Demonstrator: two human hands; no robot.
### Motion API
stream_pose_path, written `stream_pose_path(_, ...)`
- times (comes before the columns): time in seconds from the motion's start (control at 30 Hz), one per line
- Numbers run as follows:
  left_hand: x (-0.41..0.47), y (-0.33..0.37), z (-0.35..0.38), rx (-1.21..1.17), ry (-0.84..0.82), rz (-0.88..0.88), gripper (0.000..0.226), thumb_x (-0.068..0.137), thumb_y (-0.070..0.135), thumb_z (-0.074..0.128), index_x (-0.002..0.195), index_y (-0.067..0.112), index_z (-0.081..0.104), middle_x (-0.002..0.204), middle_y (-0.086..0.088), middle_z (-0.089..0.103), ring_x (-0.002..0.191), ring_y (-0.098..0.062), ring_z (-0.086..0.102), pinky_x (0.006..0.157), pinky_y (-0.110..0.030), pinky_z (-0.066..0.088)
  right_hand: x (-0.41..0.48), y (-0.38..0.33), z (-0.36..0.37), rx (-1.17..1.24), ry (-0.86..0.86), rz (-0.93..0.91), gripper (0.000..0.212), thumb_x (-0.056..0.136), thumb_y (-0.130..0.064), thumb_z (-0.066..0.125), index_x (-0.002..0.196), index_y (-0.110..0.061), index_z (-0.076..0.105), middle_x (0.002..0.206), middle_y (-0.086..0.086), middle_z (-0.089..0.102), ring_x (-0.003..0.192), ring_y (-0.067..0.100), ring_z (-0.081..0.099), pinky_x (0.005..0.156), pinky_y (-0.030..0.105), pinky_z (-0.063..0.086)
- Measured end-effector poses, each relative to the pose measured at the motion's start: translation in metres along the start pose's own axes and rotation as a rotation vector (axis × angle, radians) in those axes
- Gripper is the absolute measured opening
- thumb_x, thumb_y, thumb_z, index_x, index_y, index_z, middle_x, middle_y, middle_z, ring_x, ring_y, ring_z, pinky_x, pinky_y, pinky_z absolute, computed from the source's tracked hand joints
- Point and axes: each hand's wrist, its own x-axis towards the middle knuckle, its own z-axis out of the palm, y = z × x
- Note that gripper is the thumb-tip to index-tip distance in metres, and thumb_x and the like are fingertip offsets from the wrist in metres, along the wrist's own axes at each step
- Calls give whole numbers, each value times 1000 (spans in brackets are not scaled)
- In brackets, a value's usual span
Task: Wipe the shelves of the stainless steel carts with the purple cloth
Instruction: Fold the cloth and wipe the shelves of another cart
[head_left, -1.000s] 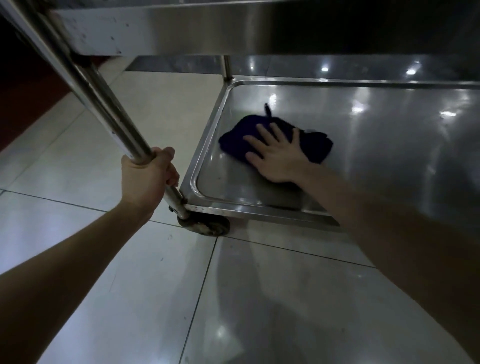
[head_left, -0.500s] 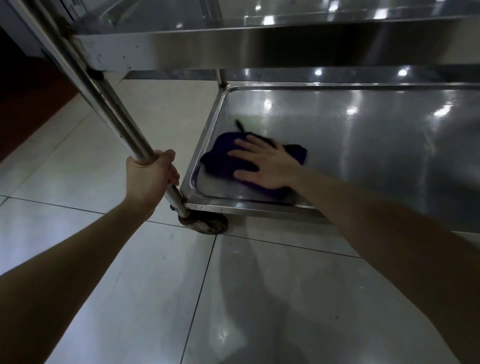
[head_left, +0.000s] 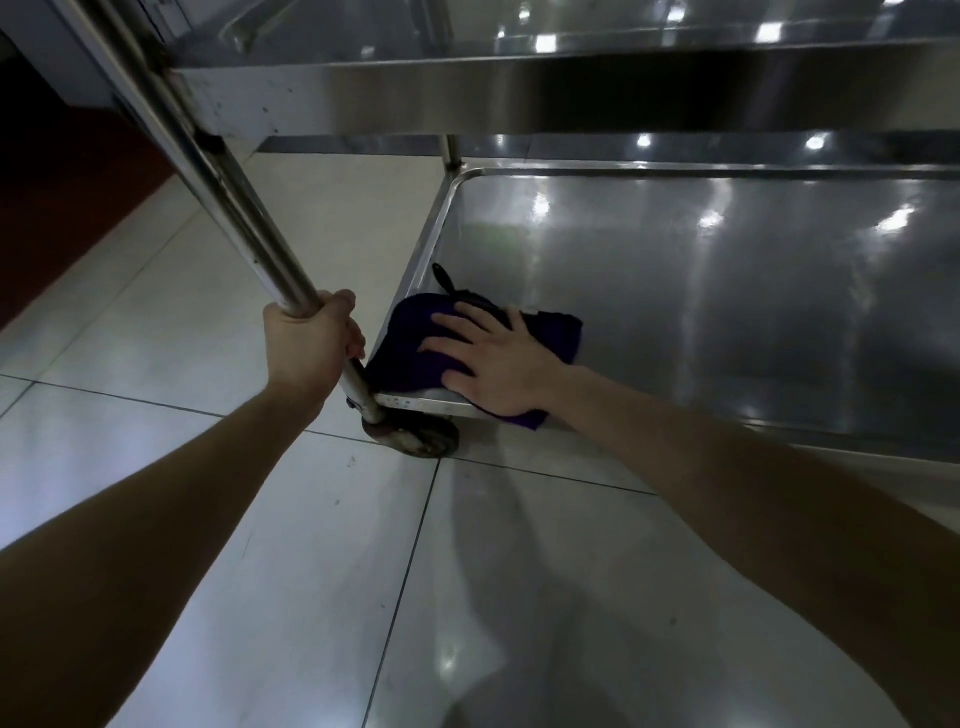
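The purple cloth (head_left: 410, 348) lies crumpled in the near left corner of the cart's bottom steel shelf (head_left: 727, 312), and one edge hangs over the front rim. My right hand (head_left: 493, 364) presses flat on the cloth with straight, spread fingers. My left hand (head_left: 311, 340) grips the cart's slanted steel upright (head_left: 218, 171) just above the shelf corner, fingers wrapped round the tube.
A second steel shelf (head_left: 571, 98) juts out overhead, above the bottom one. A worn caster wheel (head_left: 415, 436) sits under the near left corner. Pale floor tiles (head_left: 260, 519) spread in front and to the left. A dark red strip (head_left: 62, 218) lies at the far left.
My right hand has slid the cloth from the shelf's left middle toward me and left into the near corner, onto the front rim. My left hand kept its grip on the upright.
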Motion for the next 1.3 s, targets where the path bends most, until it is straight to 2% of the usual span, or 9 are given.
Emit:
stream_pose_path(0.13, 1, 2, -2, 43, -20, 4, 33, 95, 15, 69, 64, 14, 57, 54, -5, 54, 52, -27, 57, 66, -40, 57, -24, 29, -13, 66, 76, 76, 54, 111, -54, 39, 165, -45, 34, 180, -13, 14, 167, 14, 4, 131, 58, 3)
stream_pose_path(0.27, 5, 1, -5, 131, 22, -29, 31, 92, 38, 76, 75, 13, 68, 68, -2, 69, 65, -20, 67, 76, -36, 56, -96, 126, -26, 35, 104, 442, 65, 108, -71, 30, 168, -49, 23, 181, -16, 3, 167, 12, -4, 131, 63, 3)
stream_pose_path(0.4, -23, -1, 5, 291, 294, -254, 101, 66, 77, 90, 130, 7, 57, 110, 0, 66, 94, -18, 66, 73, -31, 51, -142, 173, -29, 9, 25, 560, 77, 99, -86, 15, 168, -53, 8, 181, -16, -10, 166, 13, -14, 130, 65, -6)
stream_pose_path(0.5, -98, -23, 32, 494, -85, -426, 87, 65, 75, 90, 113, 7, 68, 97, -4, 71, 89, -27, 67, 74, -39, 55, -140, 164, -27, 16, 31, 541, 76, 102, -83, 16, 169, -50, 8, 181, -12, -10, 167, 17, -15, 128, 69, -6)
stream_pose_path(0.57, -133, -33, 60, 752, -331, -130, 62, 74, 76, 84, 83, 18, 64, 76, 3, 67, 73, -21, 65, 65, -35, 51, -140, 161, -27, 19, 38, 523, 76, 102, -83, 16, 170, -49, 8, 182, -11, -10, 167, 18, -15, 128, 70, -6)
stream_pose_path(0.7, -115, -21, 126, 952, -316, 443, 38, 109, 59, 49, 117, 24, 63, 112, 2, 63, 106, -23, 60, 88, -40, 46, -140, 155, -23, 25, 77, 543, 71, 106, -76, 19, 170, -47, 12, 182, -9, -7, 167, 20, -13, 127, 71, -5)
stream_pose_path(0.83, -91, -35, 164, 1112, -375, 439, 54, 117, 45, 32, 163, 20, 44, 166, -11, 46, 154, -32, 41, 126, -51, 32, -144, 122, -8, 63, 138, 540, 69, 107, -69, 19, 171, -43, 15, 183, -4, -5, 168, 26, -11, 125, 71, -7)
stream_pose_path(1.13, -77, -45, 157, 1158, -348, 509, 63, 113, 61, 32, 162, 24, 48, 171, -3, 43, 157, -29, 40, 131, -51, 25, -195, 143, -20, 90, 102, 238, 64, 108, -72, 32, 167, -48, 28, 181, -18, 7, 166, 7, -3, 130, 49, -5)
stream_pose_path(1.3, -55, -45, 160, 1196, -361, 535, 76, 102, 68, 31, 162, 25, 47, 171, -2, 43, 156, -30, 40, 129, -52, 27, -259, 241, -42, 98, 188, 741, 68, 106, -74, 35, 168, -46, 27, 181, -18, 7, 166, 9, -1, 132, 60, 2)
